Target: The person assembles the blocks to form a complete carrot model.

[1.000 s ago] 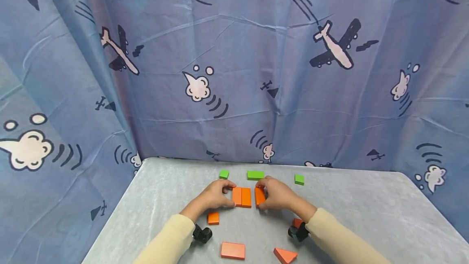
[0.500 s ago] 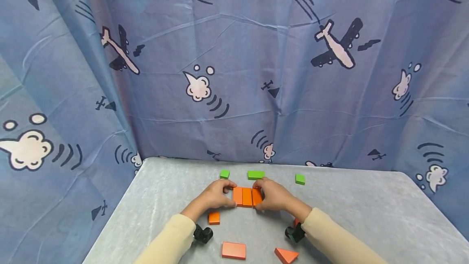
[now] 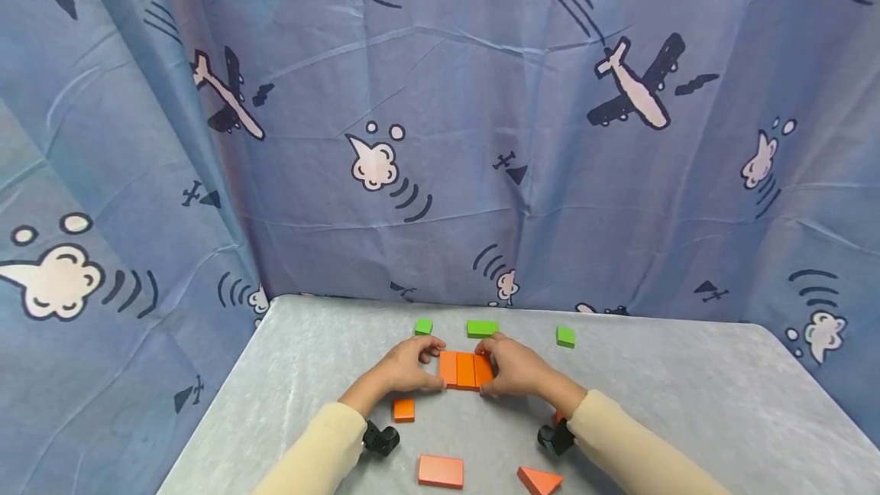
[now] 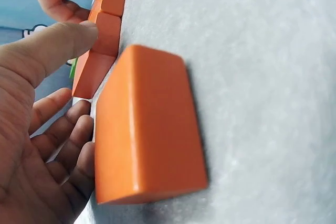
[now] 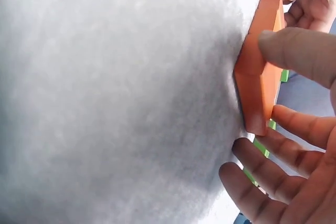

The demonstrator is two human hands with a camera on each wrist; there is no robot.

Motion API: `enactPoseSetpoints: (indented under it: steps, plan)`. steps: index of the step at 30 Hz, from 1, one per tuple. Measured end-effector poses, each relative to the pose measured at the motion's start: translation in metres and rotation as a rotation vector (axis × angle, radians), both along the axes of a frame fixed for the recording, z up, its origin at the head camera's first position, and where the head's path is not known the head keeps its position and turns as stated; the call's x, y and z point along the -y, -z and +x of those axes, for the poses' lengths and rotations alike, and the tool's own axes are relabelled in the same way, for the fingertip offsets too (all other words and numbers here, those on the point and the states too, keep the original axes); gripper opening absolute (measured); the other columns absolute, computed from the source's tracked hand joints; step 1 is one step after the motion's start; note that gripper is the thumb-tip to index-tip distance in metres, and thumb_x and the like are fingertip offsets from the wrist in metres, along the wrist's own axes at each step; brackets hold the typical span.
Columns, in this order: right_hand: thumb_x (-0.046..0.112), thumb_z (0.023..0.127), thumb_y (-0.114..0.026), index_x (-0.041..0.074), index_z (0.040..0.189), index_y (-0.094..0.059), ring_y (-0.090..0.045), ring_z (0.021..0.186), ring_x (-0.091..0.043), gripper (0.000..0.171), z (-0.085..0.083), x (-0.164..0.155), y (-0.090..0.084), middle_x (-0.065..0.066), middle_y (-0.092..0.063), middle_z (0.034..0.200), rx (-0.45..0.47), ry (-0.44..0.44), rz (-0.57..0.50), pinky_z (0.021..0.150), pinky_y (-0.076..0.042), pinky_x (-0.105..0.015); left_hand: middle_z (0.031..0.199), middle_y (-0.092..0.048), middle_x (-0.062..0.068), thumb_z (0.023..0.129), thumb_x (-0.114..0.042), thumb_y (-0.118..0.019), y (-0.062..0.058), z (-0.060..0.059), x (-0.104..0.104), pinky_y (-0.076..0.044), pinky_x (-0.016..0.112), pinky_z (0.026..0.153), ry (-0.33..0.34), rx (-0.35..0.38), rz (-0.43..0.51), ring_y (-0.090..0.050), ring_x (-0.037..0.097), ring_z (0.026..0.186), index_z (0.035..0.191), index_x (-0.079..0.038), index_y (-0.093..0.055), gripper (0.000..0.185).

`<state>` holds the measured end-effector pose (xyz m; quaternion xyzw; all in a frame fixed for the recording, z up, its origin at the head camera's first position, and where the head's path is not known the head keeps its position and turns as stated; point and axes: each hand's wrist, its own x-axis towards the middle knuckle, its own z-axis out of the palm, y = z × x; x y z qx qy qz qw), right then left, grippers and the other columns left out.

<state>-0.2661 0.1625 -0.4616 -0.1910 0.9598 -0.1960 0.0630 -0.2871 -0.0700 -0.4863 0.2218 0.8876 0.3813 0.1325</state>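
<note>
Three orange blocks [image 3: 466,370] lie side by side in a tight row on the grey table [image 3: 687,396]. My left hand [image 3: 435,364] grips the row's left end, index finger at the far edge and thumb at the near edge. My right hand [image 3: 490,367] holds the right end the same way. In the left wrist view my thumb [image 4: 58,45] touches the row [image 4: 107,35], and a small orange block [image 4: 147,129] lies close by. In the right wrist view my thumb [image 5: 299,51] and fingers [image 5: 262,156] bracket the row [image 5: 260,77].
Three green blocks [image 3: 423,326] [image 3: 482,328] [image 3: 565,337] sit behind the row. Nearer me lie a small orange block [image 3: 403,409], an orange slab [image 3: 440,470] and an orange wedge [image 3: 538,480]. A blue printed curtain [image 3: 440,136] walls the table's back and left.
My right hand slid the rightmost orange block left until it closed the gap with the other two. The left hand stayed on the row's left end.
</note>
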Motion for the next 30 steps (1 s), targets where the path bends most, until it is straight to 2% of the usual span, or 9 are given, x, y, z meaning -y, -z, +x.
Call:
enactPoseSetpoints:
  steps: [7, 13, 22, 30]
  plan:
    - [0.023, 0.073, -0.08, 0.009, 0.11, -0.066, -0.055, 0.086, -0.017, 0.042, -0.002, -0.008, -0.007, -0.007, -0.062, 0.105, 0.0, 0.015, -0.05, 0.081, -0.05, -0.04, 0.117, -0.061, 0.001, 0.072, -0.024, -0.083, 0.004, 0.0, 0.001, -0.049, 0.033, 0.088, 0.007, 0.008, 0.013, -0.058, 0.015, 0.1, 0.124, -0.012, -0.059, 0.058]
    - [0.024, 0.078, -0.076, 0.011, 0.108, -0.068, -0.061, 0.097, -0.023, 0.034, -0.021, -0.01, -0.013, -0.005, -0.066, 0.105, -0.028, 0.046, -0.064, 0.086, -0.051, -0.043, 0.116, -0.062, 0.0, 0.072, -0.022, -0.082, 0.004, 0.001, 0.002, -0.049, 0.031, 0.084, 0.0, -0.001, 0.012, -0.057, 0.013, 0.097, 0.12, -0.013, -0.062, 0.052]
    - [0.022, 0.077, -0.076, 0.01, 0.105, -0.069, -0.058, 0.087, -0.02, 0.031, -0.051, -0.015, 0.003, -0.007, -0.063, 0.099, -0.074, 0.078, -0.065, 0.08, -0.05, -0.04, 0.118, -0.061, 0.002, 0.073, -0.021, -0.082, 0.005, 0.001, 0.006, -0.049, 0.033, 0.085, 0.001, 0.006, 0.017, -0.057, 0.015, 0.098, 0.121, -0.012, -0.061, 0.053]
    - [0.016, 0.08, -0.073, 0.009, 0.112, -0.068, -0.062, 0.099, -0.027, 0.033, -0.064, -0.018, 0.005, -0.012, -0.065, 0.107, -0.058, 0.071, -0.027, 0.086, -0.051, -0.045, 0.118, -0.062, 0.001, 0.073, -0.022, -0.082, 0.003, -0.001, 0.005, -0.049, 0.031, 0.086, 0.014, -0.013, 0.019, -0.058, 0.015, 0.099, 0.122, -0.012, -0.061, 0.054]
